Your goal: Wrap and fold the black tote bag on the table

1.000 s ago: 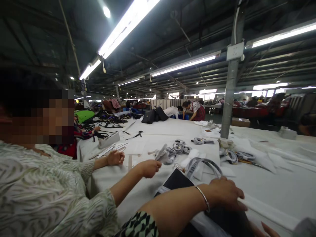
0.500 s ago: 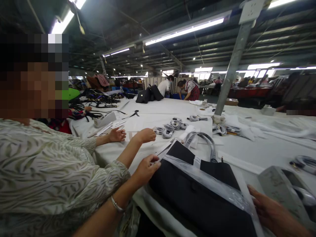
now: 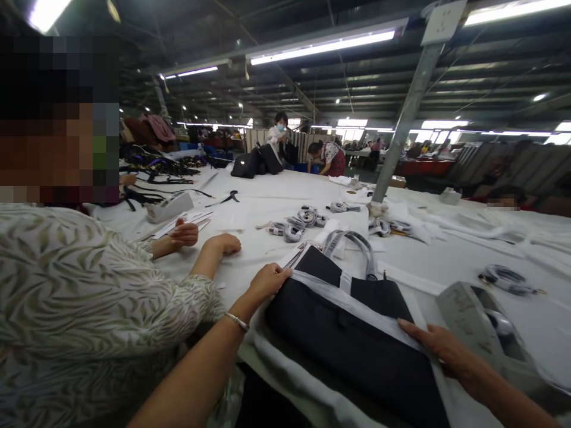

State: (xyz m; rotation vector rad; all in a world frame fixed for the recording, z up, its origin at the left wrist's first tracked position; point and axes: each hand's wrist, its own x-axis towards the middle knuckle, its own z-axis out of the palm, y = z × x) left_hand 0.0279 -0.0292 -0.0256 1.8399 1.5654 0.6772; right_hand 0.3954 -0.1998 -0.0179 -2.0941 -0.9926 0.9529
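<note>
A black handbag (image 3: pixel 352 345) lies tilted on the white-covered table in front of me. A clear plastic film strip (image 3: pixel 357 303) runs across its upper front, and its wrapped handle (image 3: pixel 352 238) arches away behind. My left hand (image 3: pixel 268 282) is closed on the bag's upper left corner, at the end of the film. At the upper right side my right hand (image 3: pixel 439 345) grips the bag's edge, one digit lying on the film; its other fingers are partly hidden.
A grey tape dispenser (image 3: pixel 486 327) stands right of the bag. Wrapped straps (image 3: pixel 303 221) lie coiled beyond it, with another coil (image 3: pixel 508 279) at right. A co-worker (image 3: pixel 89 297) stands close on my left, hands over the table. A metal post (image 3: pixel 404 128) rises from the table.
My right hand has moved left and up along the bag's right side, onto the film strip. The film now lies flatter. The co-worker's hands have drawn back left, and the view has shifted right.
</note>
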